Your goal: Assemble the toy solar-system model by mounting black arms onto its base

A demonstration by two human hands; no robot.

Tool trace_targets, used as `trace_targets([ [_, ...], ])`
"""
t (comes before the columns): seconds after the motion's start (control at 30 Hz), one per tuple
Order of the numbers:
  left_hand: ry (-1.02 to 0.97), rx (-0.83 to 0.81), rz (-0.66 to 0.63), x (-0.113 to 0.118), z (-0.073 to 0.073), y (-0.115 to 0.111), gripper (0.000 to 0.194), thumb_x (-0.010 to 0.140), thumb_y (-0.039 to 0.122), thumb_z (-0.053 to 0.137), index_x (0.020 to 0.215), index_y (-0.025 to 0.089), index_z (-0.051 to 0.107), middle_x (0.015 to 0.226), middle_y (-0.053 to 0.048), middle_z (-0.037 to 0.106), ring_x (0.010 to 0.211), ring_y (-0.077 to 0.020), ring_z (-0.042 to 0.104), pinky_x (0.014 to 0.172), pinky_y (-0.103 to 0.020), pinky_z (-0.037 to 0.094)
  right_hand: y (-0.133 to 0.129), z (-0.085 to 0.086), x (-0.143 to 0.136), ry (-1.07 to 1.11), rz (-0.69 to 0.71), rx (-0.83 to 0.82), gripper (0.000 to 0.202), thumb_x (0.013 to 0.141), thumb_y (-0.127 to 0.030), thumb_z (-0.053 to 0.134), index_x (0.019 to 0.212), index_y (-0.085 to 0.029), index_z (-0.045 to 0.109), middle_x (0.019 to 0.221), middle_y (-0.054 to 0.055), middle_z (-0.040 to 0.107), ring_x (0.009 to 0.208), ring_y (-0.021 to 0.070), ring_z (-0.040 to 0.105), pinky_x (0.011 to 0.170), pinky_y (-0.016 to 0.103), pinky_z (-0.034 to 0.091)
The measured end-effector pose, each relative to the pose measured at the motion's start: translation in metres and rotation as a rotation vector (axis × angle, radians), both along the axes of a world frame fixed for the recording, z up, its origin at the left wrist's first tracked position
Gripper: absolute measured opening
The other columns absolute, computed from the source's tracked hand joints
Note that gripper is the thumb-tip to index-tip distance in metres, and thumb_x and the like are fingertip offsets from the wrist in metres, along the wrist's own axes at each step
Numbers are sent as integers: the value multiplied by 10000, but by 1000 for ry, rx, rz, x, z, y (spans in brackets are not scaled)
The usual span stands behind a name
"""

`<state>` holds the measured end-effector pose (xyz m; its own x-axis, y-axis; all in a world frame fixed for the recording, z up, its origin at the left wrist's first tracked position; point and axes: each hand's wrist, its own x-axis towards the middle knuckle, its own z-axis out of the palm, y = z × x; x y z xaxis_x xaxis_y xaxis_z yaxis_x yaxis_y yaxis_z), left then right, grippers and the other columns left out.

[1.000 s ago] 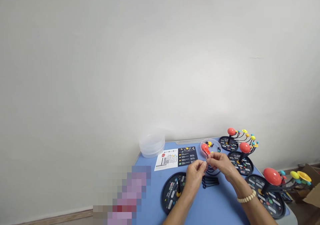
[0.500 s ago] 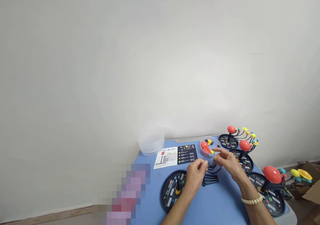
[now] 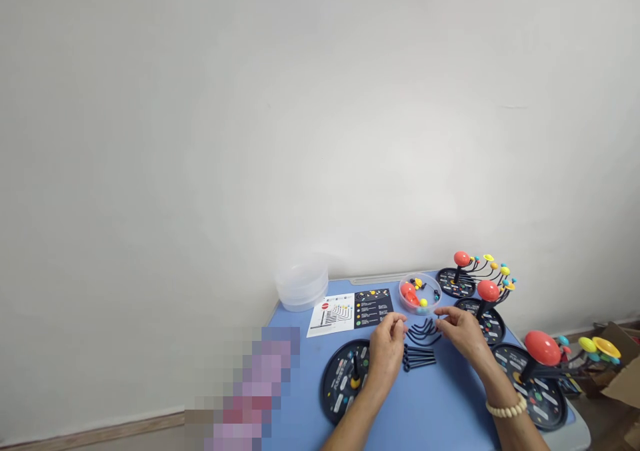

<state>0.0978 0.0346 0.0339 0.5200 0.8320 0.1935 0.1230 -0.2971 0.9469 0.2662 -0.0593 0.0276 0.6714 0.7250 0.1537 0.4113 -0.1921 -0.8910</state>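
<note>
Several curved black rods (image 3: pixel 424 333) lie nested on the blue table between my hands. My right hand (image 3: pixel 464 334) pinches at their right ends, where a small dark rod tip shows under the fingertips. At their left ends is my left hand (image 3: pixel 386 347), its fingers curled together; whatever they hold is hidden. Below the curved rods, several straight black rods with ringed ends (image 3: pixel 420 357) lie side by side. A round black base (image 3: pixel 340 394) with an upright black post (image 3: pixel 355 364) and a yellow centre stands left of my left forearm, which partly covers it.
Behind my hands, a clear round tub (image 3: pixel 401 297) holds red, yellow and black parts. A printed instruction sheet (image 3: pixel 327 327) lies to the left, beside stacked clear containers (image 3: pixel 303 284). Three planet models with red balls (image 3: pixel 543 348) line the table's right side. Cardboard boxes (image 3: pixel 625 387) are beyond.
My hands have moved slightly apart, the left a little leftward and the right a little rightward and down. The curved rods now lie lower and show more fully between them.
</note>
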Motion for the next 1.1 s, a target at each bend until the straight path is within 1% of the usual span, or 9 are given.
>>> trace_targets([
  [0.23,58,88,-30,2,0,-1,256,824,262,414,790,222,665,835,-34,742,825,-206,700,735,-286,521,4,-8,0,6,-3,7,307,657,-357,578,839,-167,736,579,23,697,538,177,605,541,264,446],
  [0.37,107,137,-39,0,2,0,273,834,214,422,827,220,695,862,-29,753,833,-201,697,739,-274,511,5,-9,0,37,3,15,284,662,-348,593,831,-168,734,569,16,692,518,166,602,523,255,441],
  [0.57,189,232,-43,-3,5,-1,301,853,147,429,865,206,724,929,-57,754,895,-217,685,826,-312,484,6,-8,-1,76,15,19,266,645,-341,624,813,-166,733,559,8,683,496,155,583,505,252,422],
  [0.77,267,306,-48,-3,6,-2,318,866,109,434,911,184,739,944,-92,735,913,-242,673,833,-337,475,5,-6,-2,96,8,10,242,633,-315,627,792,-169,736,549,-1,674,507,155,588,518,250,428],
  [1.1,295,344,-68,-3,4,0,319,883,113,434,929,198,738,946,-72,733,901,-216,670,824,-309,478,5,-7,-1,120,12,-16,200,612,-248,625,759,-168,735,539,-6,676,496,147,582,521,246,433],
])
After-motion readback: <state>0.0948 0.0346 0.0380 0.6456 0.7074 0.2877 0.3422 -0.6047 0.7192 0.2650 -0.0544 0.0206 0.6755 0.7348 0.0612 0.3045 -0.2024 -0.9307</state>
